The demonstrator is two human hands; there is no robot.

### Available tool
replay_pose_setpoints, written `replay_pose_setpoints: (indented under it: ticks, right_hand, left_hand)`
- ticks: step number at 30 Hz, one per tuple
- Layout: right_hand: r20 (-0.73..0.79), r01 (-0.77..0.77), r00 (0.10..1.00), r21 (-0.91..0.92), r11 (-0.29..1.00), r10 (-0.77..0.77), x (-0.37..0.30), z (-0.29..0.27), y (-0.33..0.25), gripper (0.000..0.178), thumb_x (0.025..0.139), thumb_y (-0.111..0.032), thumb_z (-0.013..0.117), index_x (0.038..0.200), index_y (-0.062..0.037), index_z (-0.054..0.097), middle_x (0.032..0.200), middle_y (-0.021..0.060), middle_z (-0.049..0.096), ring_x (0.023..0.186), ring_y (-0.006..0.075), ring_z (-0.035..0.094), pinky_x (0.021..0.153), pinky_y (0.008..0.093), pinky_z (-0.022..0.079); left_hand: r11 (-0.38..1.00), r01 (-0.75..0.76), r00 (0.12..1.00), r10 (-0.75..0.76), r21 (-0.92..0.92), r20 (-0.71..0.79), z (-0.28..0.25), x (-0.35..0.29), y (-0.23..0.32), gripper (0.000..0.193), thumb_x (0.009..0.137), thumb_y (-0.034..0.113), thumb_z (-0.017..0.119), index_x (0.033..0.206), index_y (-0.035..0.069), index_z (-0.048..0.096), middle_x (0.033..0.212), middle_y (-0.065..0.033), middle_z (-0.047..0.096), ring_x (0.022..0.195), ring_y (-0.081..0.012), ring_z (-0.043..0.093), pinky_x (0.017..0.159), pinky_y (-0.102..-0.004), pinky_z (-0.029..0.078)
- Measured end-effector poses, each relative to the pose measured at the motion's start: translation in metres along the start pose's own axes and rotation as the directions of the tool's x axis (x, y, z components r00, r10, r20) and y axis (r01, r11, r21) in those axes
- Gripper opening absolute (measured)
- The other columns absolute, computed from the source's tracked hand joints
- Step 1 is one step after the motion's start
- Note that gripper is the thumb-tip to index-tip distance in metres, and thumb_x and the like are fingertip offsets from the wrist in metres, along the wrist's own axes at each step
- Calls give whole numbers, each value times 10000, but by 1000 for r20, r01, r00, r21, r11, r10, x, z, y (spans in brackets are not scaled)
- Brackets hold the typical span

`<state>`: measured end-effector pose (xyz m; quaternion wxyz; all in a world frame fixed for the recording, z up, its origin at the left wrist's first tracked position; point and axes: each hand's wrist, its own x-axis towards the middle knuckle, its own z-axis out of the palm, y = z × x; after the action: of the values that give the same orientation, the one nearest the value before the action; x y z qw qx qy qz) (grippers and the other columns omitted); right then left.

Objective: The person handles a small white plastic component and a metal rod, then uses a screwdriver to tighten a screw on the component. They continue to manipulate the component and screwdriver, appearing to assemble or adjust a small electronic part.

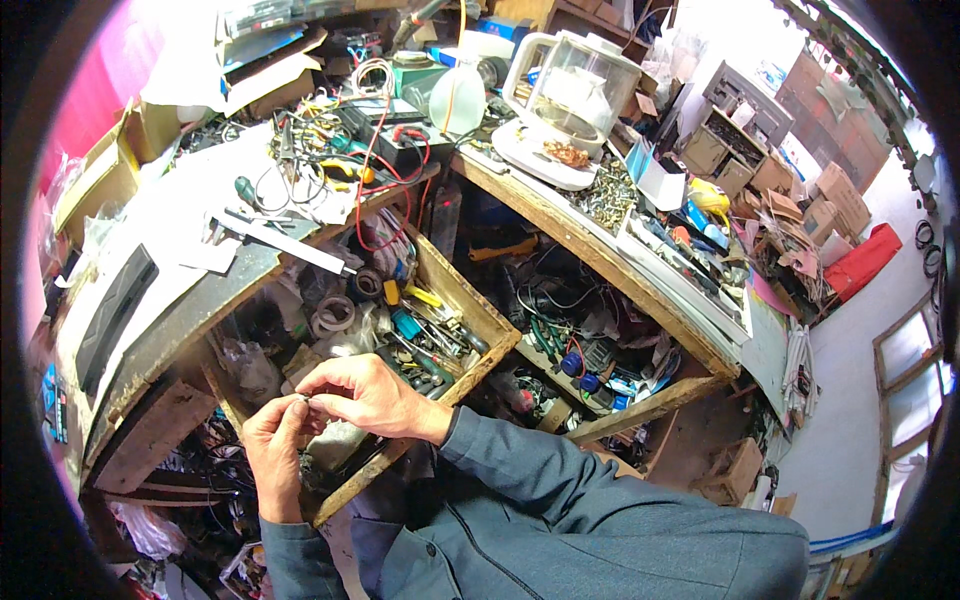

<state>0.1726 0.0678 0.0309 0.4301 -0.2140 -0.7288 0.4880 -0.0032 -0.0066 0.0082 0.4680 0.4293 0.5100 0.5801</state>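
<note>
Both hands meet over an open wooden drawer (465, 285). My left hand (275, 445) is closed, thumb and forefinger pinching a tiny metallic piece (304, 398) too small to name. From the right, my right hand (365, 395) reaches across with thumb and forefinger pinched at the same piece. Below and beyond the hands, the drawer holds tape rolls (333, 315), a clear plastic bag (250, 370) and several hand tools, among them one with a yellow handle (424, 296). A teal object (406, 324) lies among the tools.
On the left bench lie a white bar-shaped piece (290, 247), a black panel (117, 305) and tangled test leads (375, 185). A glass jug (580, 85) on a white base stands at the back, beside a heap of screws (608, 195). A second drawer (650, 408) stands open at right.
</note>
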Motion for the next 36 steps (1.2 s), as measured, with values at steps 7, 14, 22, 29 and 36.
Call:
replay_pose_setpoints:
  ticks: [7, 14, 22, 29, 36]
  right_hand:
    - [-39, 25, 999, -119, 993, -30, 1, -3, 2, 108, 862, -108, 684, 908, -11, 693, 858, 132, 693, 818, 285, 660, 760, 373, 506]
    - [-41, -35, 999, -50, 998, 33, 3, 2, 5, 131, 853, -115, 717, 884, 7, 681, 829, 123, 691, 782, 214, 670, 710, 333, 522]
    - [-51, -228, 971, 102, 968, 234, -4, 3, 11, 120, 860, -55, 750, 961, -7, 706, 858, 48, 711, 760, 92, 664, 685, 241, 543]
    - [14, -245, 969, 167, 955, 247, -1, 8, 6, 136, 865, -3, 729, 997, -1, 696, 882, 36, 709, 776, 86, 672, 709, 225, 554]
    - [56, -87, 995, 76, 993, 83, 1, 4, 12, 228, 862, -1, 727, 1088, -2, 698, 907, 52, 693, 787, 99, 673, 715, 232, 558]
  left_hand:
    - [998, -16, 1000, 17, -64, 3, 1, 3, -1, 126, 947, 94, 660, 1016, 1, 711, 845, -27, 709, 721, -78, 633, 652, -222, 501]
    - [1000, 20, 999, -20, 10, -31, -1, -2, 6, 147, 920, 62, 676, 1042, -13, 712, 882, -44, 707, 737, -92, 644, 669, -226, 527]
    - [998, 30, 999, -27, -59, 41, 0, 4, -1, 186, 938, 91, 671, 1090, -4, 724, 876, -34, 718, 761, -94, 648, 700, -238, 530]
    - [992, 34, 999, -30, -124, 35, -4, 0, -2, 211, 942, 109, 683, 1119, 0, 717, 887, -39, 724, 752, -90, 647, 694, -233, 531]
    - [991, 26, 998, -17, -133, 66, -6, 4, -5, 216, 947, 115, 678, 1127, -1, 710, 896, -40, 725, 758, -91, 653, 691, -229, 532]
